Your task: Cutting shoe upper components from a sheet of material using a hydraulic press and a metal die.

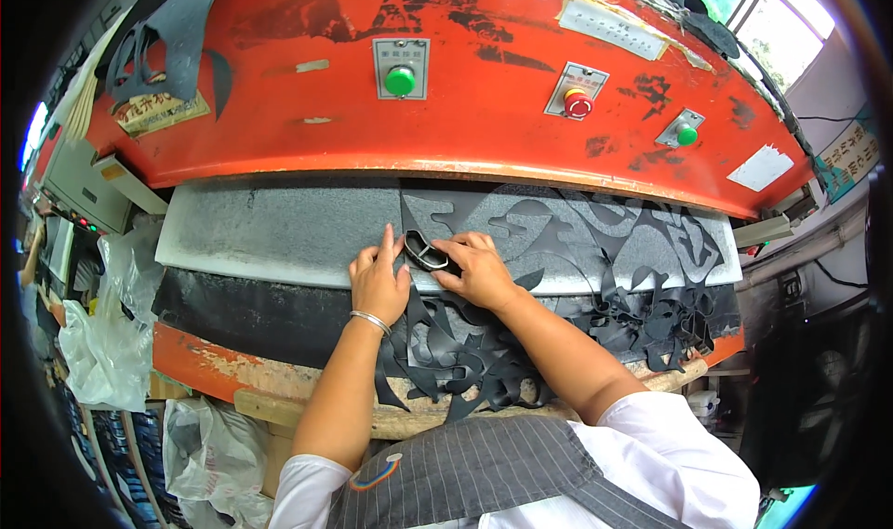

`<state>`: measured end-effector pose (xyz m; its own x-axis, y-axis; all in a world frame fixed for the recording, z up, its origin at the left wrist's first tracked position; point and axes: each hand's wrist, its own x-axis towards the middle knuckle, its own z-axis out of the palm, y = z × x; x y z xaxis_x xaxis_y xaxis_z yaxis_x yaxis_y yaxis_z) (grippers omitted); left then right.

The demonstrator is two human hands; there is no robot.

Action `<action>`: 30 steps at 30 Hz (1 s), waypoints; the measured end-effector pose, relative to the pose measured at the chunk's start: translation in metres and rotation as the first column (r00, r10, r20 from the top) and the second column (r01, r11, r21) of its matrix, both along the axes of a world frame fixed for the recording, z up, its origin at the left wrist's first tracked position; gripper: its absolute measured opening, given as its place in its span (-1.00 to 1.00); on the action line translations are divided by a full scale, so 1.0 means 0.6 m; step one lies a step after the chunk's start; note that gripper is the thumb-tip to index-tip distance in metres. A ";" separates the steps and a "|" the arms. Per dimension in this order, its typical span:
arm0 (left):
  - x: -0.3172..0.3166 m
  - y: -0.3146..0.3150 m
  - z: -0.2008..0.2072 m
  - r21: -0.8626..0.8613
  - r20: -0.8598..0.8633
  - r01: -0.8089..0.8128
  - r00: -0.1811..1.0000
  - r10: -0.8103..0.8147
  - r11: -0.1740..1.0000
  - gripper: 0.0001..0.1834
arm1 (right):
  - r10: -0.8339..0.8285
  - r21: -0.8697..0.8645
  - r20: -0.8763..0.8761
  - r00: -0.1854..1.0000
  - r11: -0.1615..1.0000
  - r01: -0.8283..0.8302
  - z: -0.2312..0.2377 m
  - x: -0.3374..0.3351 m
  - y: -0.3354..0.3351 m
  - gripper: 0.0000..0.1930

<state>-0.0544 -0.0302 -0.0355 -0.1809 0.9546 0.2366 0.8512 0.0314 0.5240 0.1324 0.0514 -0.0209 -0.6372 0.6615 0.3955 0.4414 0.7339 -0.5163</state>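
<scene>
On the orange-red press beam point(474, 125), a metal plate point(400, 55) around a green push button point(400, 82) bears dark Chinese characters; the plate behind a red emergency-stop button point(578, 104) has smaller print. A yellowed label point(160, 112) at left and tan sign point(849, 155) at right show larger characters.

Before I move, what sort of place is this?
Likely a die-cutting workshop: a red press-like machine with green push buttons, dark cut-out scraps along its pale bed, and an apparent cutting die between the left hand and right hand.
</scene>
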 end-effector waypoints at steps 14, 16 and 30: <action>0.031 0.018 0.276 0.741 0.031 0.060 0.992 -0.124 0.668 -0.94 | -0.404 0.108 -0.822 0.401 0.581 0.806 0.228 0.283 0.110 -0.48; 0.034 0.038 0.313 0.762 -0.142 0.172 0.985 -0.098 0.625 -0.91 | -0.433 0.111 -0.832 0.346 0.481 0.870 0.258 0.319 0.149 -0.43; 0.069 -0.306 0.148 -0.214 0.145 0.151 0.982 -0.122 0.965 -0.80 | -0.526 0.132 -0.641 0.560 0.642 0.755 0.209 0.311 0.039 -0.51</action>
